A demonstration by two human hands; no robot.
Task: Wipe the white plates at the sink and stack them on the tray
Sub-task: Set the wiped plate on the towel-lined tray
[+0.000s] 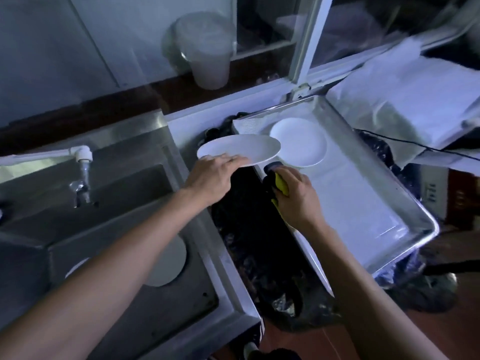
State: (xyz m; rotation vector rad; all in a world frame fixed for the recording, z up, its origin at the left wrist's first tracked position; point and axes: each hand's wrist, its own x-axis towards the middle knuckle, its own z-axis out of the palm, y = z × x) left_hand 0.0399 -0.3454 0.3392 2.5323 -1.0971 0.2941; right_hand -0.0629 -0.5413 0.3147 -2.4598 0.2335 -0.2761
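A: Left hand?
B: Gripping the near rim of a round white ceramic plate, held in the air at frame centre, between the steel sink and the metal tray.

A: Right hand?
B: Clenched round a dark and yellow cloth, at the tray's left edge.

A: Other plates?
B: One white plate lies flat in the tray's upper part. Two more, partly hidden by the left arm, sit in the sink basin, lower left.

A: Background?
B: Clear plastic tub on the ledge, top centre; white tap at left.
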